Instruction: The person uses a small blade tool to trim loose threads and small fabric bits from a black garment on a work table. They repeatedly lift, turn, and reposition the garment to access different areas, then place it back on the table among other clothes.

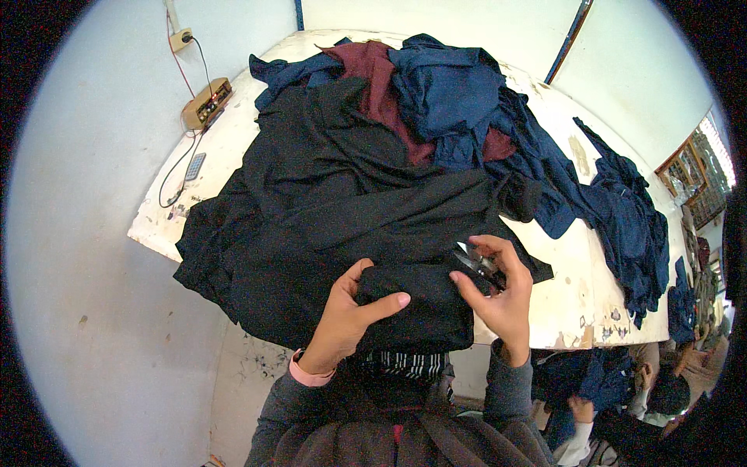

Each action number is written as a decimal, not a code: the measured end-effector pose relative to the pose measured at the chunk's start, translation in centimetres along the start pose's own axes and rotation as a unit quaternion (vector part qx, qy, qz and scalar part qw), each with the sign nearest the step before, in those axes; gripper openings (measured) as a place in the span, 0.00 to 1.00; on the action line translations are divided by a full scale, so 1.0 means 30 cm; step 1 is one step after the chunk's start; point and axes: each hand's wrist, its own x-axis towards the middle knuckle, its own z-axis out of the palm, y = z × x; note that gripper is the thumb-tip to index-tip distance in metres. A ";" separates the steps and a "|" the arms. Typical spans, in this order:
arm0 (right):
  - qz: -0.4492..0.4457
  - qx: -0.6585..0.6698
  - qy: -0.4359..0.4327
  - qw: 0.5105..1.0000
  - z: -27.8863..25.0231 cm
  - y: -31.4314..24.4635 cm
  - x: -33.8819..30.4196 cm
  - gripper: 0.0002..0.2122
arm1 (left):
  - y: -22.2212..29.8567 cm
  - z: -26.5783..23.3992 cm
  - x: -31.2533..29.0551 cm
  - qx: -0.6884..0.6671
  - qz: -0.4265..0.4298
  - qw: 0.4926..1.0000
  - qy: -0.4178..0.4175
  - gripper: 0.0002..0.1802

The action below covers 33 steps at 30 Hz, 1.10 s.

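a worn white table (576, 296) fills the view from above, seen by a person looking down at their own hands. most of it lies under a big heap of garments: a wide spread of black cloth (327, 202) in front, navy pieces (459, 86) behind and trailing off to the right, and a dark red one (377, 82) between them. at the table's far left corner sits a small wooden box with wires (207, 101), a little remote (195, 165) near it.

at the near edge, the left hand (346, 315) pinches a folded edge of a black garment (412, 300), thumb on top, fingers closed under the cloth. the right hand (498, 300) touches the same fold just beside it, fingers curled shut around small thread snips (476, 261) with the blades pointing at the fabric.

this looks like trimming loose threads off the black garment. the next snip calls for holding the fold taut and catching only the thread, not the cloth.
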 end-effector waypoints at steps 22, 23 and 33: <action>-0.222 -0.126 -0.064 0.965 -0.022 -0.107 -0.021 0.12 | 0.026 0.014 -0.053 -0.009 0.000 0.999 -0.037 0.21; -0.231 -0.141 -0.064 0.961 -0.026 -0.106 -0.023 0.12 | 0.026 0.016 -0.053 -0.009 0.004 0.999 -0.039 0.21; -0.082 0.021 -0.135 0.987 -0.012 -0.031 -0.025 0.10 | 0.034 -0.009 -0.041 0.149 0.113 0.981 -0.046 0.16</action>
